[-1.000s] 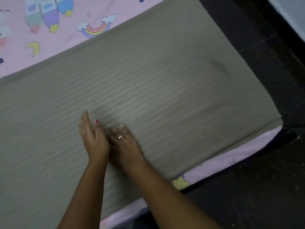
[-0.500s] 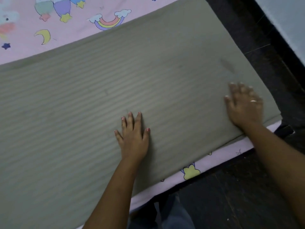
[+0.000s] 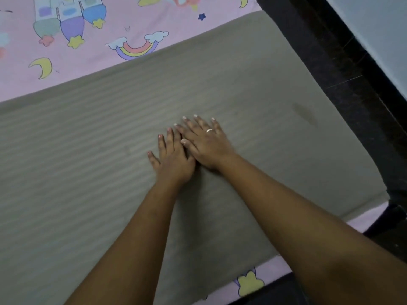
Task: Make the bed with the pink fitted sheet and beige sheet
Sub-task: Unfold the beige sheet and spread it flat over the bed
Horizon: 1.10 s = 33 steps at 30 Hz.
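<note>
Head cam: I see L hand (image 3: 174, 158) & R hand (image 3: 208, 146) touching, fingers straight, palms down on beige sheet (image 3: 88, 155).

Home bedroom, likely child's. Bed fills most of view: pink fitted sheet (image 3: 92, 69) printed with rainbow (image 3: 137, 46), moons, stars, cartoon rockets, stretched over mattress. Striped beige sheet (image 3: 253, 89) laid flat across it. Dark floor (image 3: 343, 69) with faint tile seams runs beside bed. Pale wall (image 3: 378, 25) at upper right. Dim indoor light.

Striped beige sheet (image 3: 92, 155) — pink rainbow-print fitted sheet (image 3: 92, 60)
</note>
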{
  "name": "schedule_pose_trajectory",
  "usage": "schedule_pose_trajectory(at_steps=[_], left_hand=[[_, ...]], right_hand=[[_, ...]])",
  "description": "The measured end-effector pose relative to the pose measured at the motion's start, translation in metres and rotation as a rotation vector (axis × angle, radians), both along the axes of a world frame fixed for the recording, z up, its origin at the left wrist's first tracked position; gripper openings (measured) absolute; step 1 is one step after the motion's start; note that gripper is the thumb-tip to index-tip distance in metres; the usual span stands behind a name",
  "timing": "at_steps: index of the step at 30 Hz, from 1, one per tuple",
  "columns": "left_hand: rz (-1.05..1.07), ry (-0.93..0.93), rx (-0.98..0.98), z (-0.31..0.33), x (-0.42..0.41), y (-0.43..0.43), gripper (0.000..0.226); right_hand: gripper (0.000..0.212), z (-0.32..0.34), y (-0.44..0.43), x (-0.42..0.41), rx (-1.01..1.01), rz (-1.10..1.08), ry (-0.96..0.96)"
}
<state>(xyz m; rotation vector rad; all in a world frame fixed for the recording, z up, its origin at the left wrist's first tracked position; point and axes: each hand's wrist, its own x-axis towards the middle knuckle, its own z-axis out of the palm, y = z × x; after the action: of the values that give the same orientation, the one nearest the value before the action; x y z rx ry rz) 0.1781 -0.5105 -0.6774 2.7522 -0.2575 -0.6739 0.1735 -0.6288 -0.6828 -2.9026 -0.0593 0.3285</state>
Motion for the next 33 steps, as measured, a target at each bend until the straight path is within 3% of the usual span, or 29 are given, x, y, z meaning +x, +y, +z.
schedule_pose_trajectory(at_steps=[4,8,16,20,22,24,26,31,33], left_hand=[[0.025,-0.009,0.076,-0.006,0.031,-0.024,0.071],[-0.029,-0.068,0.092,-0.010,0.057,-0.062,0.071],[-0.165,-0.102,0.096,-0.015,0.099,-0.129,0.081],[-0.156,-0.068,0.125,-0.017,0.101,-0.134,0.082],[-0.150,-0.056,0.143,-0.020,0.101,-0.135,0.082],[-0.146,-0.056,0.156,-0.023,0.101,-0.135,0.082],[-0.147,-0.058,0.153,-0.026,0.101,-0.135,0.082],[-0.171,-0.049,0.146,-0.025,0.100,-0.130,0.080],[-0.180,-0.046,0.101,-0.023,0.101,-0.126,0.078]], right_hand=[[0.054,-0.011,-0.045,0.041,-0.049,0.102,-0.033],[0.054,-0.014,-0.100,0.082,-0.075,0.043,-0.039],[0.060,-0.005,-0.236,0.118,-0.173,-0.381,-0.044],[0.069,0.010,-0.296,0.110,0.009,-0.852,0.179],[0.068,0.012,-0.302,0.106,-0.081,-0.917,0.134],[0.058,0.009,-0.283,0.114,-0.168,-0.766,-0.096],[0.055,0.005,-0.242,0.129,-0.146,-0.545,-0.210],[0.054,-0.009,-0.116,0.150,-0.064,0.162,-0.141],[0.053,-0.017,-0.105,0.153,-0.074,0.195,-0.125]])
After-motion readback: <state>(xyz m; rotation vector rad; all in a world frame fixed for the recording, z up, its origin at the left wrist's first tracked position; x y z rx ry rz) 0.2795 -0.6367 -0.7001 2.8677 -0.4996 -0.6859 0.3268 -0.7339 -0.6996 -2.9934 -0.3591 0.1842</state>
